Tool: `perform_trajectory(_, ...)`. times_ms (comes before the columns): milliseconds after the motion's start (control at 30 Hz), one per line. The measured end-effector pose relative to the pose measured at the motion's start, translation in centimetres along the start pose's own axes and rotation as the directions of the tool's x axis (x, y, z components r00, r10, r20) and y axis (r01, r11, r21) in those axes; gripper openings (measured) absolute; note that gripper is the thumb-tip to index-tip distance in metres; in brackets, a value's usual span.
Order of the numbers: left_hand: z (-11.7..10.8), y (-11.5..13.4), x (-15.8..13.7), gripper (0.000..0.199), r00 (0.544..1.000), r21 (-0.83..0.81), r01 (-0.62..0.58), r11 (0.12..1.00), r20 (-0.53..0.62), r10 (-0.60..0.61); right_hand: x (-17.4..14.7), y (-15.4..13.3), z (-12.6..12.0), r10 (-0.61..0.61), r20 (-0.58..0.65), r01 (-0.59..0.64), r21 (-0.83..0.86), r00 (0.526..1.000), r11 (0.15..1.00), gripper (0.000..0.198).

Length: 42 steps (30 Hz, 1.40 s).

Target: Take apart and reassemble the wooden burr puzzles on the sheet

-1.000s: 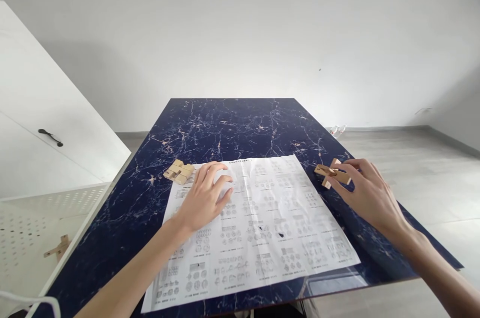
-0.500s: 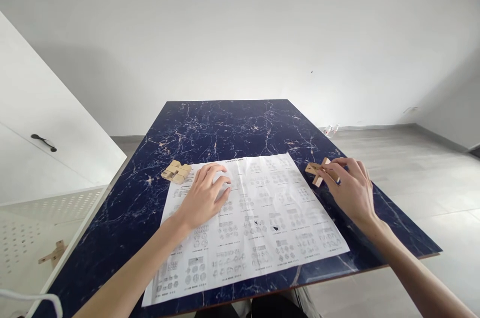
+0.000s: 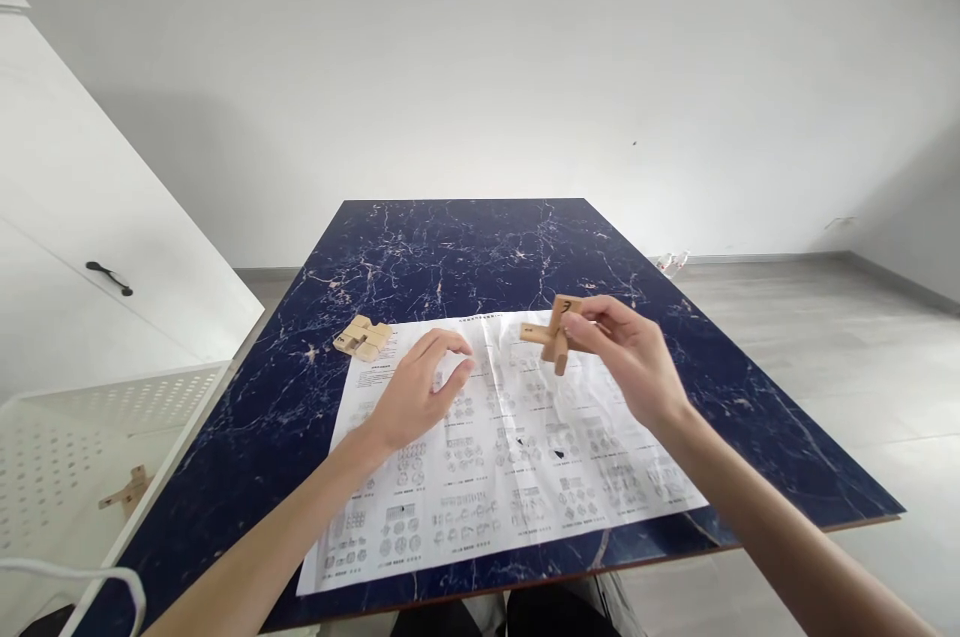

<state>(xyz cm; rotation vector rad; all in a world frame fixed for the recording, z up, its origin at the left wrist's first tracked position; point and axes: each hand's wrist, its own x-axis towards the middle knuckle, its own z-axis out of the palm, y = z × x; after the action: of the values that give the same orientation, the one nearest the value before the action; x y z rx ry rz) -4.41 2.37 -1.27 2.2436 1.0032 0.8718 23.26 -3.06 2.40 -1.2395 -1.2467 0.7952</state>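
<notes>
Between the thumb and fingers of my right hand [image 3: 630, 352] is a wooden burr puzzle [image 3: 556, 332], its crossed bars bearing dark marks. It hangs above the right part of a printed instruction sheet [image 3: 487, 477], which shows rows of small diagrams. My left hand [image 3: 424, 385] is over the sheet's left half, fingers curved and apart from the thumb, holding nothing. Several notched wooden pieces [image 3: 363, 337] lie together at the sheet's upper left corner.
The dark blue marbled table [image 3: 457, 247] stands near a white wall. A white perforated basket [image 3: 45, 447] on the left holds another crossed wooden piece [image 3: 127, 489]. A white cable [image 3: 112, 572] runs at the lower left, below a white cabinet [image 3: 150, 247].
My right hand has picked up the wooden burr puzzle from the table right of the sheet and carried it left over the paper. My left hand stays over the sheet, fingers closer together.
</notes>
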Motion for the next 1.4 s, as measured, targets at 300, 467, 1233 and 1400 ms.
perform_trajectory(300,-0.2,1.7,0.2,0.047,0.942,-0.561,0.333,0.758,0.169,-0.289,0.7,0.6,6.8,0.040,0.230,-0.063,0.091,0.972,0.994,0.031)
perform_trajectory(467,-0.2,1.2,0.5,0.036,0.915,-0.737,0.369,0.566,0.183,-0.359,1.3,1.3,7.9,0.049,0.298,-0.089,0.123,0.953,0.988,0.033)
perform_trajectory(1233,0.0,0.8,0.5,0.032,0.960,-0.282,0.238,0.929,-0.076,-0.269,1.3,4.4,7.3,0.240,0.422,-0.355,0.218,0.874,0.909,0.036)
perform_trajectory(1400,0.0,0.5,0.7,0.017,0.976,-0.224,0.151,0.963,-0.119,-0.181,0.9,4.1,7.9,0.197,0.453,-0.312,0.194,0.869,0.930,0.036)
